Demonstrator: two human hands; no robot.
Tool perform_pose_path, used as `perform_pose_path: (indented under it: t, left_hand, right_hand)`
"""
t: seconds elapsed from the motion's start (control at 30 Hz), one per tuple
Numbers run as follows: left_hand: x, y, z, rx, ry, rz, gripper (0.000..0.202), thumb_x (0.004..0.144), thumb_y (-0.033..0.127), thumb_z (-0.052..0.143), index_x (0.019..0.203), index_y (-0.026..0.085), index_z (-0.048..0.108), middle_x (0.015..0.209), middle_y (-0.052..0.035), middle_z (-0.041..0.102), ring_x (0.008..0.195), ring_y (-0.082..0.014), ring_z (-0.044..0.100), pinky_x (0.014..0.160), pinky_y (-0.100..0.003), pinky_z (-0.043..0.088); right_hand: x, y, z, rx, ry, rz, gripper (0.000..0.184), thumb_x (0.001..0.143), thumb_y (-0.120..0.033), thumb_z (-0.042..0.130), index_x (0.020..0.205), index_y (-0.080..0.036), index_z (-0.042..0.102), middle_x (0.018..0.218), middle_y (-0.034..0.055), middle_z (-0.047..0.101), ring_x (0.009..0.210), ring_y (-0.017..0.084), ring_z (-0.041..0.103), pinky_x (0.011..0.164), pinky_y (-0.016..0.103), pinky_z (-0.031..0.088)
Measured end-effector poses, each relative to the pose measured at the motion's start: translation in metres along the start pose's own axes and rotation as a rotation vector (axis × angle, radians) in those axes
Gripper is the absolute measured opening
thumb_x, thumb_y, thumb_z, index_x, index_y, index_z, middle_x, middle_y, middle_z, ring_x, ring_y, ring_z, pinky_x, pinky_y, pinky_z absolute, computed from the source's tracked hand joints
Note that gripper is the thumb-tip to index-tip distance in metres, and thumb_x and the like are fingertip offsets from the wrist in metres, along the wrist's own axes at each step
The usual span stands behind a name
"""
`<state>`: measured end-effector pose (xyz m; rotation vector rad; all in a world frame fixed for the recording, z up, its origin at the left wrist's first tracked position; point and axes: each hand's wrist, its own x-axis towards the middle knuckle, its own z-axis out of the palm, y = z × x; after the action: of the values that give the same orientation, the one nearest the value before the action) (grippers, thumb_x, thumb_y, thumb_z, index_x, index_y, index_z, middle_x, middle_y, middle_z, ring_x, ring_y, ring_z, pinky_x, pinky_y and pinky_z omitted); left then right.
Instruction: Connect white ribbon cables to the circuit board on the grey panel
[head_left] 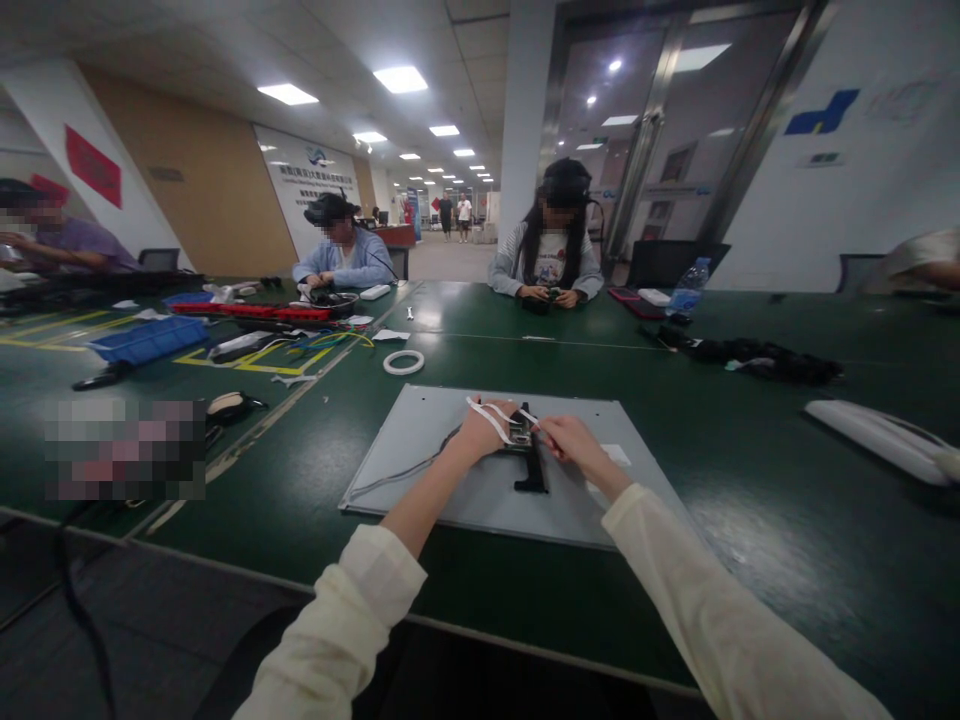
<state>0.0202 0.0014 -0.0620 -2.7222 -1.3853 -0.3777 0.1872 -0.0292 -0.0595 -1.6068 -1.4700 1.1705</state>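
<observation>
A blue tray (148, 342) sits to the left on the green table (300, 465), its contents unclear; a capped bottle (688, 290) stands far to the right. The black bracket (534, 472) lies on the grey panel (450, 510), its long side running away from the person, its near end turning left. White strips (491, 420) cross the back of the curled left hand (480, 434); its grip is hidden. The right hand (571, 442) has its fingers nearly together beside the bracket; I cannot tell what they hold.

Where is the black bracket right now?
In the head view, the black bracket is near the middle of the grey panel, between the left hand and the right hand.
</observation>
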Motion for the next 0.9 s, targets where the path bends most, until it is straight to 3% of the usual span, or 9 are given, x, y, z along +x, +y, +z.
perform_pose_path:
  t: [0.2,0.33,0.47,0.77,0.9]
  left_hand:
    - [-0.002,-0.001,0.001,0.017,0.025,0.022,0.029,0.084,0.02,0.045,0.112,0.021,0.051,0.111,-0.0083,0.063,0.106,-0.0241,0.056,0.093,-0.043,0.034]
    - [-0.002,-0.002,0.002,0.013,0.022,0.013,0.03,0.083,0.019,0.046,0.113,0.018,0.052,0.113,-0.0102,0.062,0.106,-0.0245,0.056,0.093,-0.041,0.034]
    - [-0.001,-0.002,0.003,0.0,0.027,0.009,0.029,0.084,0.021,0.046,0.112,0.019,0.051,0.111,-0.0089,0.063,0.105,-0.0252,0.056,0.092,-0.043,0.033]
    - [-0.001,0.0,0.002,-0.013,0.019,-0.003,0.027,0.083,0.021,0.045,0.11,0.02,0.051,0.11,-0.0085,0.063,0.105,-0.0235,0.057,0.091,-0.042,0.032]
    - [-0.002,-0.001,0.004,-0.013,0.032,-0.004,0.029,0.084,0.02,0.043,0.111,0.021,0.05,0.109,-0.0067,0.064,0.104,-0.0228,0.057,0.093,-0.042,0.032]
  right_hand:
    - [0.003,0.0,-0.002,-0.431,0.062,-0.054,0.028,0.085,-0.02,0.037,0.072,-0.013,0.06,0.05,0.0001,0.052,0.044,0.009,0.05,0.048,0.019,0.036]
    - [-0.004,-0.007,0.006,-0.738,0.123,-0.103,0.031,0.087,-0.02,0.038,0.076,-0.012,0.065,0.075,0.013,0.066,0.074,0.019,0.063,0.065,0.025,0.042]
    - [-0.012,-0.01,0.016,-0.976,0.168,-0.13,0.033,0.09,-0.018,0.035,0.09,-0.009,0.066,0.092,0.0205,0.066,0.09,0.027,0.063,0.075,0.033,0.043]
    - [-0.019,-0.01,0.018,-1.218,0.178,-0.196,0.031,0.091,-0.014,0.033,0.1,-0.007,0.063,0.092,0.0214,0.065,0.088,0.029,0.064,0.073,0.036,0.046]
    - [-0.019,-0.011,0.016,-1.251,0.187,-0.202,0.034,0.092,-0.017,0.032,0.097,-0.008,0.064,0.09,0.0213,0.066,0.087,0.029,0.065,0.071,0.036,0.046]
